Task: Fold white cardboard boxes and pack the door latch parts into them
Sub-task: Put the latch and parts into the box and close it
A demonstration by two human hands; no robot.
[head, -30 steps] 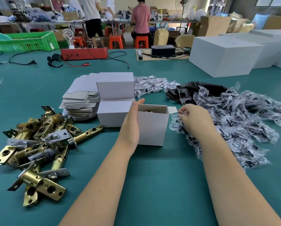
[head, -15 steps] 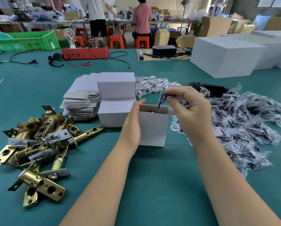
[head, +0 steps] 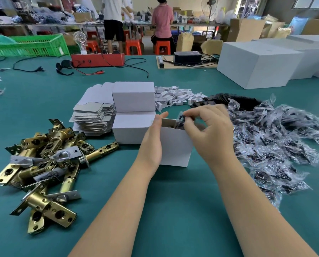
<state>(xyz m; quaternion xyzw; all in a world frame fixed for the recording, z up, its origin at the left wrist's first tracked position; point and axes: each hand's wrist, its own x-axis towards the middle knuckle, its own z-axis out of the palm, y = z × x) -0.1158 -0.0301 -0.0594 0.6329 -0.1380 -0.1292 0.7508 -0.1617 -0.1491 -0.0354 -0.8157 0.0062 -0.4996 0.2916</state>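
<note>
From my head camera: my left hand [head: 152,143] lies flat, fingers straight, against the side of the open white box [head: 175,147] on the table [head: 173,201]. My right hand [head: 210,130] pinches a small plastic packet [head: 180,119] over the box mouth. Two closed boxes [head: 133,110] look done (stacked behind); many latches [head: 43,164] remain unpacked.

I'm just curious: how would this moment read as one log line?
step: packing | left hand: steadies open white box | right hand: pinches small plastic bag over box opening
</note>
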